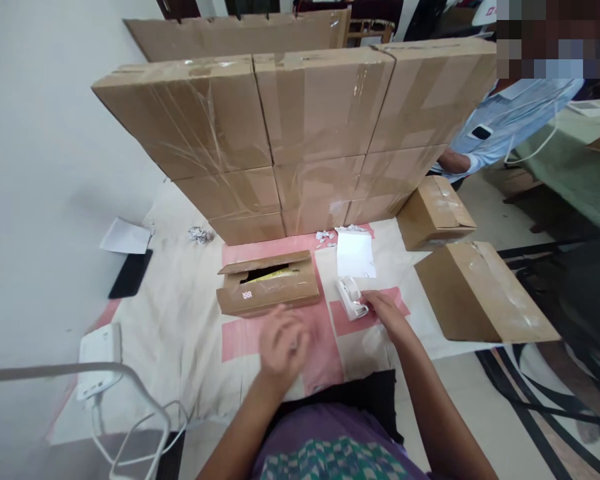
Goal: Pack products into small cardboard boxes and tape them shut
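Note:
A small open cardboard box (280, 293) lies on the cloth in front of me. One long flap stands raised, and something yellow shows through the gap. My left hand (285, 340) is just in front of this box, its fingers curled but smeared by motion; whether anything is in them is unclear. To the box's right sits a white tape dispenser (351, 299). My right hand (384, 310) is at the dispenser's right end, fingertips and thumb closed against it. Behind the dispenser lies a white paper sheet (355, 253), with small paper scraps (325, 236) beside it.
Stacked taped cartons (325, 107) form a wall at the back. Two more boxes, one farther (437, 213) and one nearer (485, 293), stand at right. A black phone (131, 275) and a white power strip (100, 360) with cables lie left. A person in a blue shirt (510, 120) stands behind.

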Demonstrator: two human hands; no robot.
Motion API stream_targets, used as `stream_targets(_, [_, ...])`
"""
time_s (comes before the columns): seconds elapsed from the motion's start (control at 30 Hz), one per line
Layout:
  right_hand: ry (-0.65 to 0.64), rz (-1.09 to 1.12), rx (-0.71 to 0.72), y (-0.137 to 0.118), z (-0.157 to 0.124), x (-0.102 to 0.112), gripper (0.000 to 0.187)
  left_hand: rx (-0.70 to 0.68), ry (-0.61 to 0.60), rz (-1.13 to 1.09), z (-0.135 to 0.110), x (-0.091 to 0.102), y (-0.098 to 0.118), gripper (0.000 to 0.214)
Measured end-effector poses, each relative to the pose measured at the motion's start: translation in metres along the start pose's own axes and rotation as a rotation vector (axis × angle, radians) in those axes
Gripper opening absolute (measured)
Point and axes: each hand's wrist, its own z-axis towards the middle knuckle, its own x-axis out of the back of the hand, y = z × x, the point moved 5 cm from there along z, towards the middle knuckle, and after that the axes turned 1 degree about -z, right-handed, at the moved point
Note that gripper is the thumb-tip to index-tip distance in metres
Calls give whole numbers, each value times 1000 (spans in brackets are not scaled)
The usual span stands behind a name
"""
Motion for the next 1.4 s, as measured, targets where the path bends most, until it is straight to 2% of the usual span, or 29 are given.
stream_targets(0.03, [7, 11, -21, 2, 0, -1, 22, -65, -51, -138, -8, -23, 11, 32])
stream_targets(0.1, [32, 31, -47, 4, -1, -3, 25, -29, -210, -229, -21, -77, 17, 36])
stream_targets(0.13, [44, 40, -53, 4, -2, -4, 26, 11, -304, -209, -27, -105, 14, 50])
stream_targets(0.2, [56, 53, -58, 2, -5, -6, 26, 100, -376, -149, -33, -149, -1, 79])
stream_targets(0.27, [40, 60, -60, -2, -8, -10, 24, 169, -398, -115, -36, -178, -18, 93])
stream_targets(0.33, [19, 64, -52, -8, -13, -12, 27, 206, -421, -109, -37, -191, -31, 98])
stream_targets(0.53, [66, 79, -20, -16, -31, -3, 44, 210, -419, -126, -39, -188, -36, 102])
stream_targets(0.67, [115, 66, -80, -2, -49, 4, 51, 225, -413, -126, -38, -189, -35, 104])
stream_targets(0.83, [58, 126, -173, 14, -67, -7, 55, 251, -466, -115, -41, -192, -37, 109])
stream_targets(1.07, [11, 250, -255, 26, -63, -16, 62, 269, -469, -104, -40, -189, -35, 110])
stream_targets(1.2, [-35, 253, -279, 32, -57, -18, 63, 259, -445, -98, -37, -186, -33, 102])
stream_targets(1.4, [-20, 188, -232, 39, -54, -18, 62, 253, -446, -68, -38, -186, -34, 100])
